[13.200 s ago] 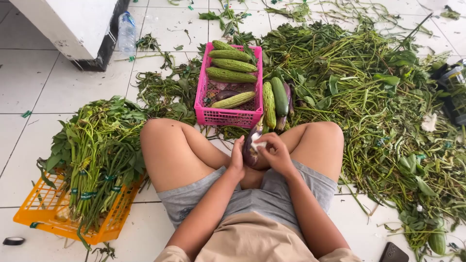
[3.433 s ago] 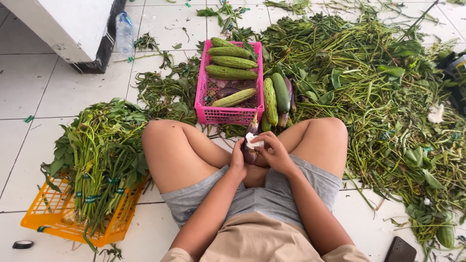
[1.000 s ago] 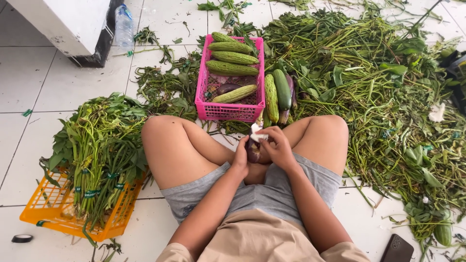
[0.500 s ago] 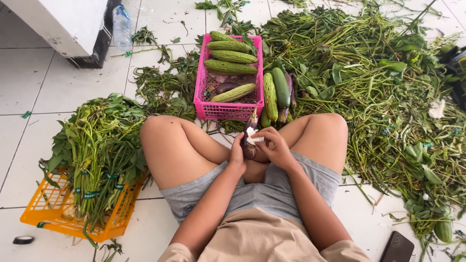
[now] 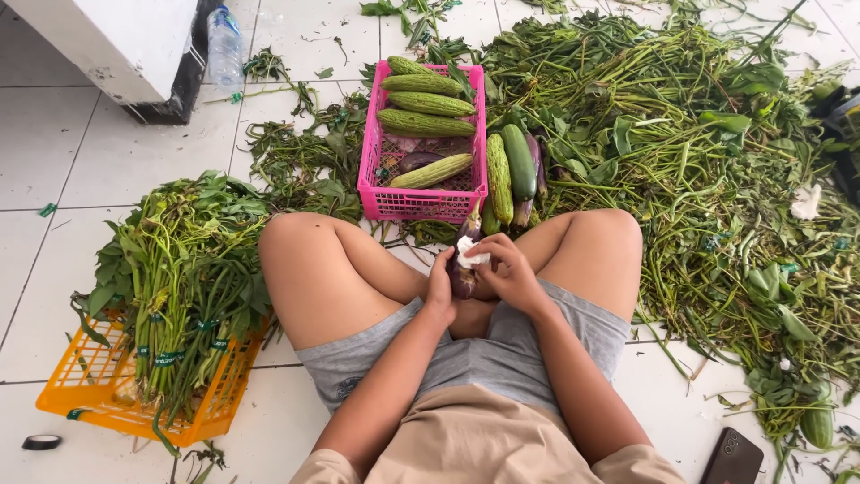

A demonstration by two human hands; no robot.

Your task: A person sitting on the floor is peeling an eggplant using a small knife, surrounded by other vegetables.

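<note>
I sit cross-legged on a tiled floor. My left hand (image 5: pixel 440 287) grips a dark purple eggplant (image 5: pixel 465 260) upright between my knees. My right hand (image 5: pixel 506 269) presses a small white cloth (image 5: pixel 469 257) against the eggplant. Just beyond my hands stands a pink crate (image 5: pixel 421 204) with bitter gourds (image 5: pixel 424 123) and another eggplant inside. Green gourds and a cucumber (image 5: pixel 519 161) lie beside the crate on its right.
An orange crate (image 5: pixel 98 394) at my left holds tied bundles of leafy greens (image 5: pixel 184 269). A wide heap of green stems (image 5: pixel 708 170) covers the floor on the right. A water bottle (image 5: pixel 224 45), a tape roll (image 5: pixel 41 442) and a phone (image 5: pixel 733 457) lie around.
My hands stay on the eggplant between my knees; the white cloth has shifted slightly along it. The crates have not moved.
</note>
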